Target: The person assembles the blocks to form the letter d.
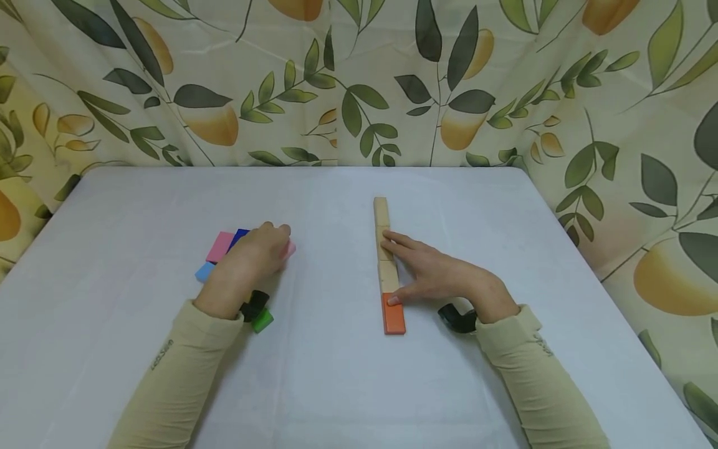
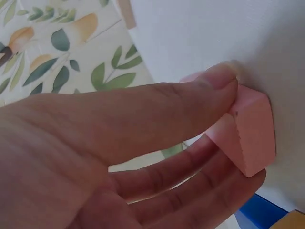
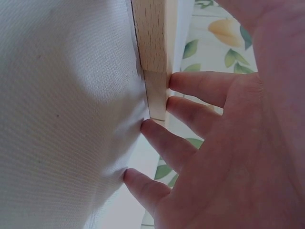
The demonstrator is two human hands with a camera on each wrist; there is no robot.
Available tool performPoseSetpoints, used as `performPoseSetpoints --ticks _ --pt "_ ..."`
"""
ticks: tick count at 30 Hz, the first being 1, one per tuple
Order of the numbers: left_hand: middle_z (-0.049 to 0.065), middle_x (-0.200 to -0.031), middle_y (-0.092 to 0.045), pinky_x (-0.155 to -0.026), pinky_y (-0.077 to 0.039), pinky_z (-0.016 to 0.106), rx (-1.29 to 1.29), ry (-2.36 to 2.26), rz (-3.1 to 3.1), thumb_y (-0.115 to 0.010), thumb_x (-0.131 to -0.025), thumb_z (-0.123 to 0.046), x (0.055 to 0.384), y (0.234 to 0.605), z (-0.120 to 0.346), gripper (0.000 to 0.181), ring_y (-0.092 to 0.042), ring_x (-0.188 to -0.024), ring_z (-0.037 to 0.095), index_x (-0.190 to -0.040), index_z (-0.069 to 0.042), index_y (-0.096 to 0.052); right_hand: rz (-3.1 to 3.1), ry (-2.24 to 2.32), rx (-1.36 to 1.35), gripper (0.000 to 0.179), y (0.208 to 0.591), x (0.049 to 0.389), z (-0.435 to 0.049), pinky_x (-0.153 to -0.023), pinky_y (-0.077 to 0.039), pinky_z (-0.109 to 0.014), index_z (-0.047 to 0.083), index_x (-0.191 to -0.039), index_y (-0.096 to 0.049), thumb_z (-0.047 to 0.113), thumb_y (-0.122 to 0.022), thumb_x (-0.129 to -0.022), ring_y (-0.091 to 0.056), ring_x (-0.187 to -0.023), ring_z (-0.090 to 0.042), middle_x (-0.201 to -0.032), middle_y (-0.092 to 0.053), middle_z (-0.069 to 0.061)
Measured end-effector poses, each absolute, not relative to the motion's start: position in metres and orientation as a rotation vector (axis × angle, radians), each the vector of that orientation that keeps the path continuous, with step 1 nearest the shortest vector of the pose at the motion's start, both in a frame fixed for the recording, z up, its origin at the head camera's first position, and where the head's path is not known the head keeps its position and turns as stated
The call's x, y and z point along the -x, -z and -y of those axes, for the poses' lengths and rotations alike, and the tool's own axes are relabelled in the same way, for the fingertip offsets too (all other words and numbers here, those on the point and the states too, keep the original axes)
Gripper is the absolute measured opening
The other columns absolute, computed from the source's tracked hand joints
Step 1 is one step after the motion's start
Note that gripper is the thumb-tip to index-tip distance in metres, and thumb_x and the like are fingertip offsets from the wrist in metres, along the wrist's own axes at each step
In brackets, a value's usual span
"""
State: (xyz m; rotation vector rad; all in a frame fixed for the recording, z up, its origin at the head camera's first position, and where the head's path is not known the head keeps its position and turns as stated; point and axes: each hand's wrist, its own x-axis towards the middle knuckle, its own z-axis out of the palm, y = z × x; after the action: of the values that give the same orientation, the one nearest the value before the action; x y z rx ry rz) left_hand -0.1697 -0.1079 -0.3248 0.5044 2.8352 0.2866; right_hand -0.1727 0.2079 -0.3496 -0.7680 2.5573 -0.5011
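Head view: block row [image 1: 388, 274] between both hands [image 1: 247, 265] [image 1: 432, 271]

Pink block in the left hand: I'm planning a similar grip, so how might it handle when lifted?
Likely stiff: the pink block shows straight edges as the left hand pinches it. Its flat faces should resist rolling. Being small, it's probably light.

My head feed is evenly but rather dimly lit, the white tabletop [image 1: 331, 380] leaning blue-grey, with soft-edged shadows along the inner sides of both sleeves [image 1: 179, 374]. The sleeve lettering [image 1: 162, 354] is too blurred for me to read. In the left wrist view I get murky shade toward the top right. In the right one, a paler patch lights the cloth, hazy shadows lie beside the fingers [image 3: 167, 145], and fine weave shows.
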Motion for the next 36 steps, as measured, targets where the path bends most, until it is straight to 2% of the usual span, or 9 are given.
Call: performPoseSetpoints --ticks 4,9,17,23,27,31,36 --pt "0.016 -0.089 -0.056 -0.072 -0.047 0.034 -0.533 -0.307 -2.845 -0.061 -0.096 -0.007 0.168 0.323 0.105 0.010 -0.054 -0.082 0.026 -0.100 0.000 -0.056 -2.555 0.503 0.767 0.108 0.350 0.173 -0.208 -0.120 -0.025 -0.055 0.011 -0.159 -0.019 0.050 -0.080 -0.079 -0.017 -0.153 -0.034 -0.168 -0.007 -0.005" --pt "0.013 -0.090 -0.055 -0.074 -0.046 0.032 -0.529 -0.314 -2.809 -0.064 -0.094 -0.004 0.169 0.319 0.096 0.009 -0.054 -0.085 0.025 -0.098 -0.001 -0.056 -2.550 0.509 0.769 0.108 0.351 0.173 -0.207 -0.120 -0.025 -0.055 0.011 -0.159 -0.019 0.051 -0.080 -0.079 -0.017 -0.152 -0.034 -0.168 -0.007 -0.005" --pt "0.010 -0.095 -0.057 -0.080 -0.049 0.031 -0.555 -0.331 -2.772 -0.066 -0.094 -0.005 0.168 0.312 0.074 0.014 -0.055 -0.092 0.024 -0.106 -0.003 -0.059 -2.560 0.490 0.741 0.108 0.351 0.173 -0.206 -0.120 -0.026 -0.055 0.013 -0.159 -0.020 0.052 -0.079 -0.078 -0.018 -0.152 -0.034 -0.168 -0.007 -0.003" --pt "0.009 -0.103 -0.061 -0.086 -0.053 0.030 -0.596 -0.274 -2.793 -0.071 -0.091 -0.008 0.168 0.311 0.056 0.028 -0.056 -0.096 0.022 -0.117 -0.005 -0.060 -2.558 0.485 0.736 0.107 0.351 0.173 -0.206 -0.119 -0.026 -0.055 0.013 -0.159 -0.020 0.051 -0.080 -0.079 -0.018 -0.152 -0.034 -0.168 -0.007 -0.003" --pt "0.010 -0.108 -0.063 -0.089 -0.053 0.031 -0.632 -0.289 -2.795 -0.065 -0.095 -0.007 0.167 0.308 0.045 0.025 -0.057 -0.098 0.022 -0.119 -0.005 -0.060 -2.562 0.475 0.740 0.107 0.352 0.173 -0.206 -0.120 -0.026 -0.055 0.013 -0.159 -0.020 0.051 -0.079 -0.079 -0.019 -0.152 -0.034 -0.168 -0.007 -0.003" --pt "0.009 -0.107 -0.063 -0.087 -0.052 0.031 -0.692 -0.294 -2.802 -0.062 -0.095 -0.003 0.167 0.308 0.036 0.021 -0.057 -0.097 0.021 -0.116 -0.005 -0.060 -2.563 0.479 0.749 0.107 0.352 0.174 -0.207 -0.120 -0.025 -0.055 0.013 -0.159 -0.019 0.052 -0.079 -0.079 -0.018 -0.152 -0.034 -0.168 -0.007 -0.002" --pt "0.009 -0.102 -0.062 -0.081 -0.050 0.031 -0.742 -0.296 -2.806 -0.064 -0.094 -0.004 0.169 0.308 0.026 0.014 -0.057 -0.092 0.022 -0.108 -0.004 -0.061 -2.557 0.494 0.759 0.108 0.352 0.174 -0.207 -0.120 -0.025 -0.055 0.012 -0.159 -0.019 0.051 -0.079 -0.079 -0.018 -0.153 -0.033 -0.168 -0.007 -0.002"
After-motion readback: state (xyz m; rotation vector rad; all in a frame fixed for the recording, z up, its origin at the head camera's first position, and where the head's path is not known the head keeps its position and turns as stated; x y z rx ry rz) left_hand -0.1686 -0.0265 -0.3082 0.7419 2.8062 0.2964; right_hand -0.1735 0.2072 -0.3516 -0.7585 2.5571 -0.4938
